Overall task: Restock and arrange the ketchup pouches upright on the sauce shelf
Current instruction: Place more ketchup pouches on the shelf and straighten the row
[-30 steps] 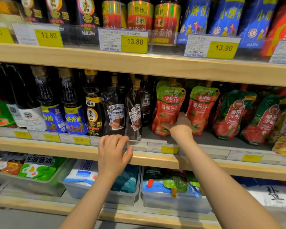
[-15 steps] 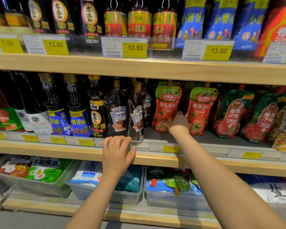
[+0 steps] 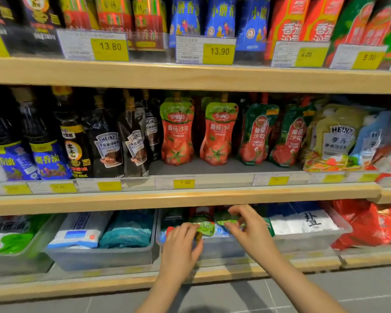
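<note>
Two red ketchup pouches with green tops stand upright on the middle shelf, one (image 3: 177, 132) on the left and one (image 3: 218, 133) to its right. Below them a clear bin (image 3: 215, 247) on the bottom shelf holds more pouches lying flat. My left hand (image 3: 181, 247) reaches into that bin and pinches the green top of a pouch (image 3: 204, 228). My right hand (image 3: 246, 227) grips the green top of another pouch (image 3: 226, 219) beside it. The pouches' bodies are mostly hidden in the bin.
Darker ketchup pouches (image 3: 256, 134) and Heinz pouches (image 3: 335, 141) stand to the right on the middle shelf, dark Heinz bottles (image 3: 106, 147) to the left. Grey shelf floor (image 3: 190, 169) shows in front of the upright pouches. Neighbouring bins (image 3: 99, 254) hold bagged goods.
Both hands dropped from the middle shelf to the bin on the bottom shelf and took hold of pouch tops there. The view has shifted to the right.
</note>
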Available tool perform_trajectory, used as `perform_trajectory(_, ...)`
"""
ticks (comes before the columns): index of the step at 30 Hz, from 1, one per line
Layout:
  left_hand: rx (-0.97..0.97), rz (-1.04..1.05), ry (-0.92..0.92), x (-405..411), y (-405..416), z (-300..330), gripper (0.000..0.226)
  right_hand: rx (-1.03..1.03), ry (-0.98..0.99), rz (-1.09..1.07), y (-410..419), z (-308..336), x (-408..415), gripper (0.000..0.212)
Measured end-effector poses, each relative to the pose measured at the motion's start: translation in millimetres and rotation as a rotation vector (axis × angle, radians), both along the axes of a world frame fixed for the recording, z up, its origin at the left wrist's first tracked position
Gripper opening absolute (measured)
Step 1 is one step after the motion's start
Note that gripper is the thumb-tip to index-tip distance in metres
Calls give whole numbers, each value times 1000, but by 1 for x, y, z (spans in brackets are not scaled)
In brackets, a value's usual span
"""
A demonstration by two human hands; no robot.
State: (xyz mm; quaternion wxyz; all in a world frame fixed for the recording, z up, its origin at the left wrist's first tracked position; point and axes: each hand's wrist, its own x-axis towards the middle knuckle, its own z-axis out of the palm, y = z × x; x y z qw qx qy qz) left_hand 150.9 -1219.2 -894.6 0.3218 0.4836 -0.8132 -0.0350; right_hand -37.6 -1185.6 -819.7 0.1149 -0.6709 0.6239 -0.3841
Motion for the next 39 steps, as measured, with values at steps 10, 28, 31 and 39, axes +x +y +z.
perform_trajectory(10,191,107,-120,-31,-15,-12,23,196,-7,-14,4,-57,-14,22)
perform_trajectory(28,-76,-128,344,25,50,68,47,40,143,293,-13,-20,42,46)
perform_trajectory(31,93,-45,444,30,38,63,75,90,-52,238,-16,11,36,32)
perform_trajectory(39,610,-184,374,18,16,57,45,444,-438,350,-18,86,24,14)
